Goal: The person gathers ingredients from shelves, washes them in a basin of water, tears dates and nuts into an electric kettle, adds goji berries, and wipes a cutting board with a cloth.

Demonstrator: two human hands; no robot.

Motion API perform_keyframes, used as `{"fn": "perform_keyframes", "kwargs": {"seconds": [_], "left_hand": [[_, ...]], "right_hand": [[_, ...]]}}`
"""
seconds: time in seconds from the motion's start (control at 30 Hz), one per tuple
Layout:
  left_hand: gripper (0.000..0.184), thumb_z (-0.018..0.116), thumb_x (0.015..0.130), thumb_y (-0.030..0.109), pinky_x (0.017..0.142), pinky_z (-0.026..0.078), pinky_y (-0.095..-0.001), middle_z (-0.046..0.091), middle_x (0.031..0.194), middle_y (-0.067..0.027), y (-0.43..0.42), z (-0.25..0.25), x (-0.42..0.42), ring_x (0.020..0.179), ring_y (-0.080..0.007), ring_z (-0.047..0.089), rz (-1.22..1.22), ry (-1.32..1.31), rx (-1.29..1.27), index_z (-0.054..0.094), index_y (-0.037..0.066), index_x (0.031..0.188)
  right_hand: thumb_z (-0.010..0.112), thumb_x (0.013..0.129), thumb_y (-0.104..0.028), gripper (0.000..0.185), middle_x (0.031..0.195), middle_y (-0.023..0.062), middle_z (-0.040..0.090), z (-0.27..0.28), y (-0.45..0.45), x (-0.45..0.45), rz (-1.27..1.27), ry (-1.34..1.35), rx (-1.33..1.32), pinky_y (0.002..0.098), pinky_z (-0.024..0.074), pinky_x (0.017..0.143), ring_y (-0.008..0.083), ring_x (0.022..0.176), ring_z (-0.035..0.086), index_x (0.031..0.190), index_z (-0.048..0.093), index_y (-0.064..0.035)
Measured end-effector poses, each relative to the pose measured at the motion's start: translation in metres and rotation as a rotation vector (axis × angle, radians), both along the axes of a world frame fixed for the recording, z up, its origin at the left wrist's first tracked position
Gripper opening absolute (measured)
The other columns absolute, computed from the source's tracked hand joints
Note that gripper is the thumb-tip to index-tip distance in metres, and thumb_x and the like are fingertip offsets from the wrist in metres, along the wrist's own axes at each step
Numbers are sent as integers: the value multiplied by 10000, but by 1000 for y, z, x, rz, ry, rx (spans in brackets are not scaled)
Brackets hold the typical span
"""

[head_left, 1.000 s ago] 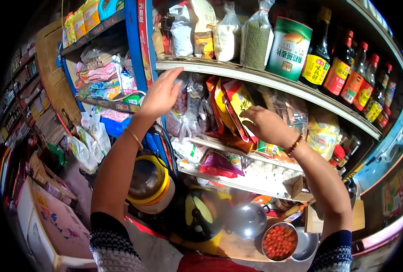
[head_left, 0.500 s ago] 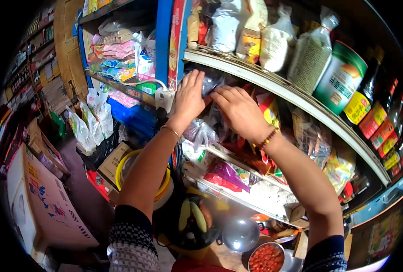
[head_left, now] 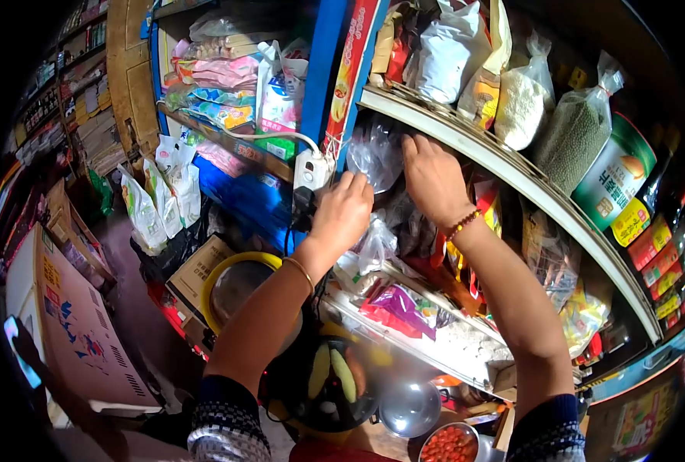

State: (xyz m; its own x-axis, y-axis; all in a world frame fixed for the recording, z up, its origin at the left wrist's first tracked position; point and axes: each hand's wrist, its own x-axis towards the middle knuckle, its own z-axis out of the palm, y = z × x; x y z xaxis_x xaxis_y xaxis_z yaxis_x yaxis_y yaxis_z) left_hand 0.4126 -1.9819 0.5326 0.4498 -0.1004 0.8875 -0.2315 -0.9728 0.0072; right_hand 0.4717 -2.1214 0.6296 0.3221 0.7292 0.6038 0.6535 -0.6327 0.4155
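A clear, crumpled plastic bag (head_left: pixel 379 160) is in the dark gap under the upper shelf. My left hand (head_left: pixel 342 214) is at the bag's lower left, fingers curled in against it. On the other side, my right hand (head_left: pixel 437 179) has its bent fingers at the bag's right edge; the fingertips are partly hidden. What the bag contains is not clear. Just below my hands sits a knotted clear bag (head_left: pixel 377 245). A white power strip (head_left: pixel 312 171) with a black plug hangs left of my left hand.
Above are bags of grain (head_left: pixel 577 138), a green-white can (head_left: pixel 613 173) and sauce bottles. Below stand a yellow-rimmed bucket (head_left: pixel 210 296), a pan with corn (head_left: pixel 342 377), a metal bowl (head_left: pixel 409 408) and a bowl of red pieces (head_left: pixel 450 445). A phone (head_left: pixel 21 350) shows at lower left.
My hands have moved apart, the left dropping lower, and the clear bag between them is now more visible. The view has shifted left. A phone and a dark arm have appeared at lower left.
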Motion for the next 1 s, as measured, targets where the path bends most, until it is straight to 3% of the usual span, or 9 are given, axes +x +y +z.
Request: {"fn": "perform_keyframes", "kwargs": {"seconds": [0.17,0.4,0.47,0.53,0.6,0.67,0.73,0.93,1.0], "left_hand": [[27,558,668,60,606,489,-344,511,792,-86,-4,-8,-5,799,-248,529,-28,14,124,551,41,687],[36,557,658,84,643,457,-340,513,758,-70,0,-7,-4,777,-228,527,-83,-54,157,547,54,641],[38,556,656,87,653,448,-339,511,748,-65,-1,-9,-2,780,-225,524,-90,-78,194,546,59,633],[35,551,655,92,657,443,-338,506,743,-57,-4,-12,-2,796,-222,521,-114,-53,261,551,65,633],[34,544,662,93,662,444,-323,504,750,-52,-6,-8,-7,805,-213,517,-107,-31,278,556,69,641],[30,550,658,99,646,455,-308,503,754,-48,-8,-5,-9,805,-202,521,-121,-46,270,558,73,644],[30,553,663,99,632,465,-307,504,762,-47,-12,-3,-9,805,-199,525,-130,-42,251,557,72,651],[43,556,698,90,580,502,-319,505,805,-48,-3,1,-16,806,-198,540,-60,-31,124,566,48,702],[54,556,695,88,577,505,-313,508,805,-52,-2,3,-15,817,-195,544,-79,-8,170,575,40,709]], "right_hand": [[490,786,-51,312,909,133,558,-1,15,4,172,-115,127,370,487,713,281,849,584,1085,534,28],[503,793,-105,179,930,107,580,1,5,11,-32,49,-115,348,487,737,258,864,584,908,599,-7],[520,784,-127,131,915,94,573,1,0,26,366,-220,-269,339,489,730,230,840,597,872,599,-70],[507,782,-107,150,946,114,581,2,4,33,371,-166,-354,365,472,786,267,877,593,882,602,-46],[491,803,-88,204,1096,138,573,2,12,47,279,185,-385,364,457,842,302,965,566,909,616,32],[480,810,-75,189,1032,172,597,6,18,50,249,349,-292,387,474,787,346,927,584,890,612,34],[478,805,-61,170,916,210,617,18,27,36,-138,477,-196,418,481,733,377,851,599,866,606,33],[503,773,-60,171,866,226,613,-15,36,87,77,375,108,426,473,715,389,808,592,883,625,-17],[518,766,-83,185,881,211,615,-7,40,82,142,73,61,424,472,726,377,826,588,901,632,-31]]}}
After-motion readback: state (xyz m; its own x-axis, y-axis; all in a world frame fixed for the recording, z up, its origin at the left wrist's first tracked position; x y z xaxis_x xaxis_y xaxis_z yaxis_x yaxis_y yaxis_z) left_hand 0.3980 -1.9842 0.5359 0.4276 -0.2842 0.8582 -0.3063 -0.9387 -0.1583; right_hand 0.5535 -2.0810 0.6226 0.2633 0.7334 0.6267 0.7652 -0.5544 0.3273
